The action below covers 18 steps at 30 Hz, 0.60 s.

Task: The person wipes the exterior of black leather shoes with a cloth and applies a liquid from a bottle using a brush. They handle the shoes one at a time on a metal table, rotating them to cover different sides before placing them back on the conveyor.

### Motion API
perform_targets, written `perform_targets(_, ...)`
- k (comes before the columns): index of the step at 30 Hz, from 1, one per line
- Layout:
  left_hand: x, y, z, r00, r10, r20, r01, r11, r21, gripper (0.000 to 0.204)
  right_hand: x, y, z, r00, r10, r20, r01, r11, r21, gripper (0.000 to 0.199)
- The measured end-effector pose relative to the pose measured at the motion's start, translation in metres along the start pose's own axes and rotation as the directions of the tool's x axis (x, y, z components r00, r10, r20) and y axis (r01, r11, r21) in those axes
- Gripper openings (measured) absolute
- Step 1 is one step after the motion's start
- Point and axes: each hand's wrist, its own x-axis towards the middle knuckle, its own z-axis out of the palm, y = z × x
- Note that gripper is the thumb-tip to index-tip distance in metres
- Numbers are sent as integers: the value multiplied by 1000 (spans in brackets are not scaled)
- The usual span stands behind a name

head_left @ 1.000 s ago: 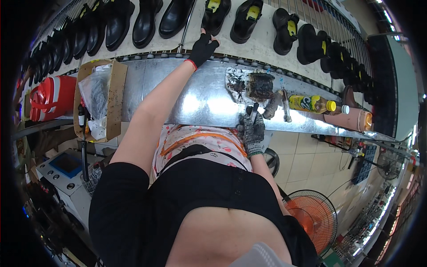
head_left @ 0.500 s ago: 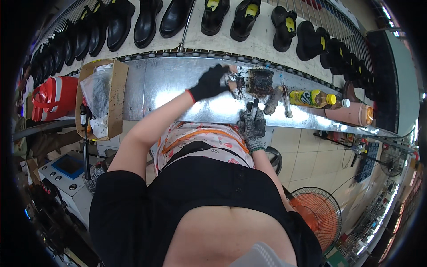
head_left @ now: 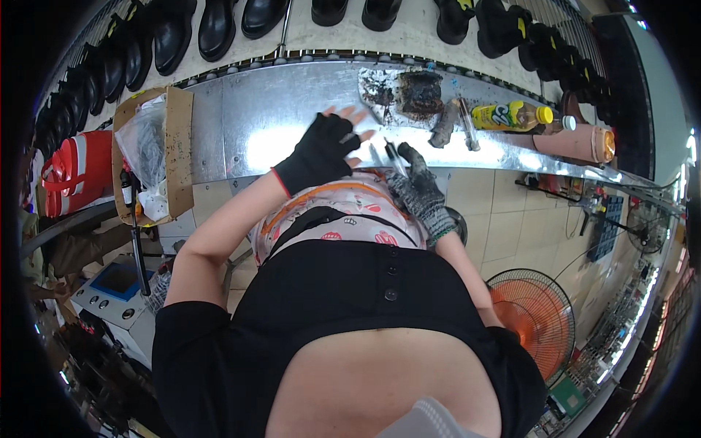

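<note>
My left hand (head_left: 321,152), in a black fingerless glove, hovers over the near edge of the metal bench with its bare fingers stretched out and apart. Just right of it, my right hand (head_left: 420,191) wears a speckled grey knit glove smudged with black. Its fingers close round a slim pen-like tool (head_left: 392,155), whose dark end points away from me; the exact kind is unclear. Beyond both hands lies a white sheet (head_left: 369,79) smeared with black. On its right side rests a dark, crusted block (head_left: 420,93).
A grey rag-like piece (head_left: 444,125), a narrow clear tube (head_left: 468,125), a yellow-capped bottle (head_left: 504,115) and a pink cylinder (head_left: 569,143) line the bench's right. Left stand a cardboard box (head_left: 181,153) and red bag (head_left: 91,171). Black shoes (head_left: 217,29) fill the rack behind; an orange fan (head_left: 531,325) is lower right.
My left hand has drawn back from the smeared sheet to the near bench edge, beside my right hand. The right hand keeps the slim tool. The whole view has shifted a little.
</note>
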Motion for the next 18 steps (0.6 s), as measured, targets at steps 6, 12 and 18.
perform_targets(6, 38, 6, -13, 987, 149, -58, -136, 973, 185, 42, 9, -103, -71, 930, 188, 317, -218, 974, 63, 51)
perform_targets(12, 53, 19, -38, 986, 148, -75, -130, 972, 196, 30, 12, -110, -102, 910, 225, 349, -331, 900, 284, 36)
perform_targets(18, 56, 42, -67, 984, -40, 172, 76, 975, -207, 32, 7, -136, -118, 830, -522, 196, 548, 699, -459, 31)
